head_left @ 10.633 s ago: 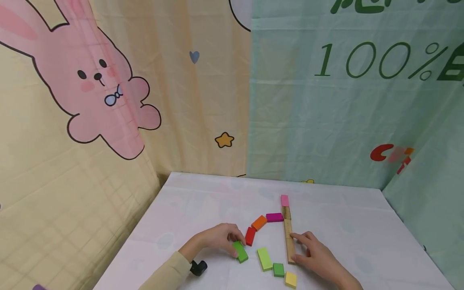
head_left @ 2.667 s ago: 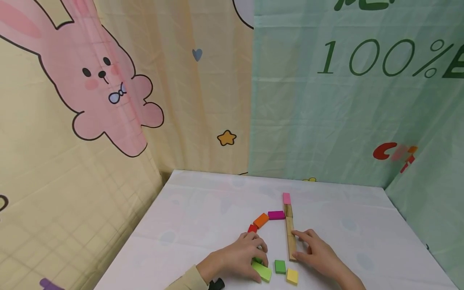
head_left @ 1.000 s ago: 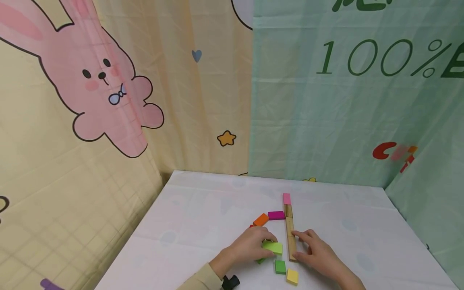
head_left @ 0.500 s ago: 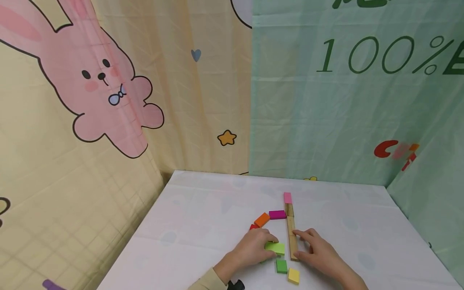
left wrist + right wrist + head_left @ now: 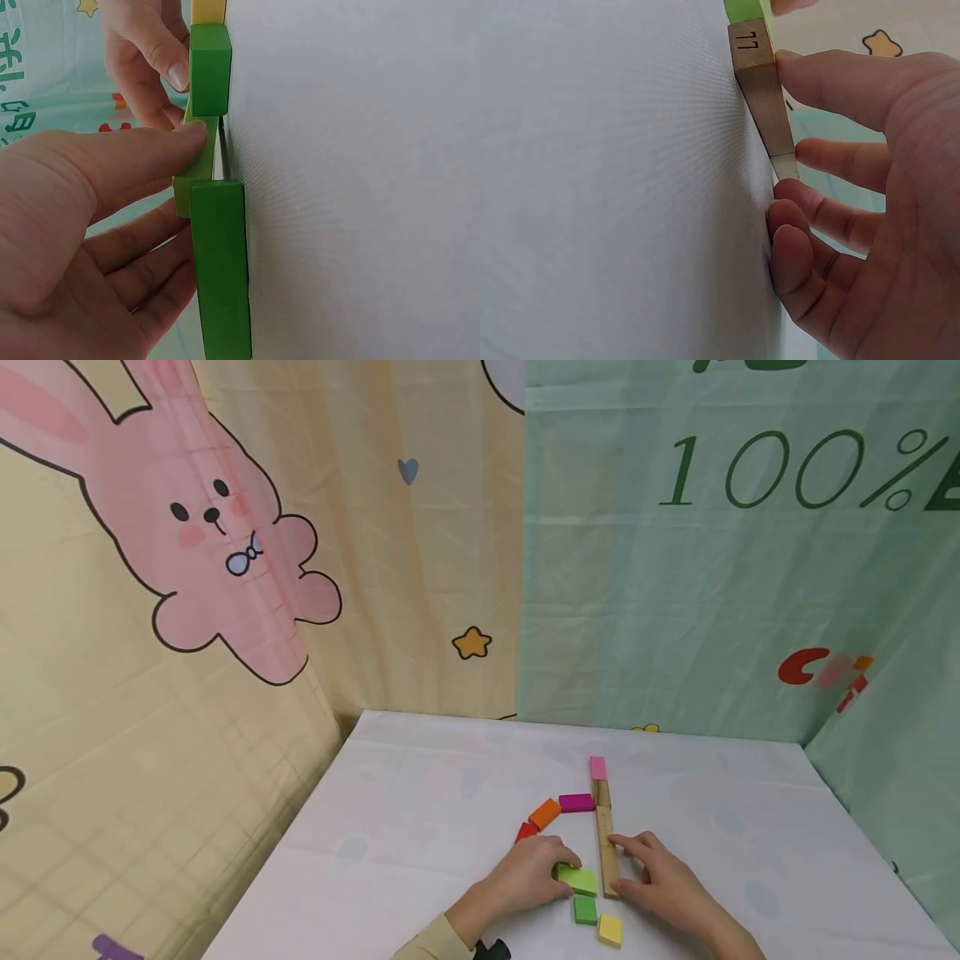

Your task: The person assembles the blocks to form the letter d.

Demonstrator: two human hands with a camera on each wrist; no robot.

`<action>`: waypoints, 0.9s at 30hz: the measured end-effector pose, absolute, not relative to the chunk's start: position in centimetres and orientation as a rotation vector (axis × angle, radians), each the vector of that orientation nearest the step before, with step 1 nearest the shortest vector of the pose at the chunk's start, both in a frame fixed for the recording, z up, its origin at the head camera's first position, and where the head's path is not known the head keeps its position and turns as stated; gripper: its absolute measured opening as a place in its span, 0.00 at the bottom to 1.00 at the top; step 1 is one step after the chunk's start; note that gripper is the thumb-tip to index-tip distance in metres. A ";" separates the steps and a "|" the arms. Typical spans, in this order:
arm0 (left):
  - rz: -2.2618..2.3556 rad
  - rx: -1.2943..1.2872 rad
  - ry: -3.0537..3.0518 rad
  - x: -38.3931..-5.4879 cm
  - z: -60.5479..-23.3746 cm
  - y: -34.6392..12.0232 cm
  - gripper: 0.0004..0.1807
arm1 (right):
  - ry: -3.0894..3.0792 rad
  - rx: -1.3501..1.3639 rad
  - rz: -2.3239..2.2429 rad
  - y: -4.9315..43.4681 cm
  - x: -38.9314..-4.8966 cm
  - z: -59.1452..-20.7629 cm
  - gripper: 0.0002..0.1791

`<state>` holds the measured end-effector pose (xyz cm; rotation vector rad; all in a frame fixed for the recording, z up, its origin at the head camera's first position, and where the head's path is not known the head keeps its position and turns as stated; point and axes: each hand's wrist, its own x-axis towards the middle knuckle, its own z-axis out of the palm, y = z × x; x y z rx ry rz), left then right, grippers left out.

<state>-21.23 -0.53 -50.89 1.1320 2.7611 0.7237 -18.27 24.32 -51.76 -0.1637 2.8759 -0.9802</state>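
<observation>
My left hand [image 5: 528,872] pinches a light green block [image 5: 579,880] between thumb and fingertips, just above the small green block [image 5: 585,910]. In the left wrist view, a longer green block [image 5: 223,270] lies nearest that camera; the left hand mostly hides it in the head view. My right hand [image 5: 667,881] rests along the right side of a row of plain wooden blocks [image 5: 607,852], thumb and index fingertips touching it and nothing gripped. Its other fingers bend loosely at the tabletop in the right wrist view. The end wooden block [image 5: 754,49] carries dark printed marks.
A pink block [image 5: 597,767] tops the wooden row. Magenta [image 5: 577,802], orange [image 5: 544,814] and red [image 5: 527,832] blocks curve leftward from it. A yellow block [image 5: 611,930] lies near the front. Printed curtains hang behind the white-covered table [image 5: 420,793].
The left hand has set the longer green block past the red one, then taken up the light green block, turned it crosswise and brought it rightward. The right hand has stayed at the wooden row.
</observation>
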 end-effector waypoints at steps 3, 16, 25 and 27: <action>0.732 1.169 2.722 -21.3 -50.9 -0.6 0.18 | 2.886 -0.173 -0.973 24.4 -18.3 -51.9 0.37; 0.751 1.213 2.636 -21.2 -50.8 -0.9 0.21 | 2.893 -0.175 -0.973 24.4 -18.5 -51.9 0.38; 0.744 1.207 2.583 -21.1 -50.6 -1.3 0.22 | 2.893 -0.189 -0.965 24.4 -18.5 -52.2 0.38; 0.738 1.206 2.575 -21.1 -50.6 -1.4 0.22 | 2.892 -0.189 -0.967 24.4 -18.5 -52.2 0.38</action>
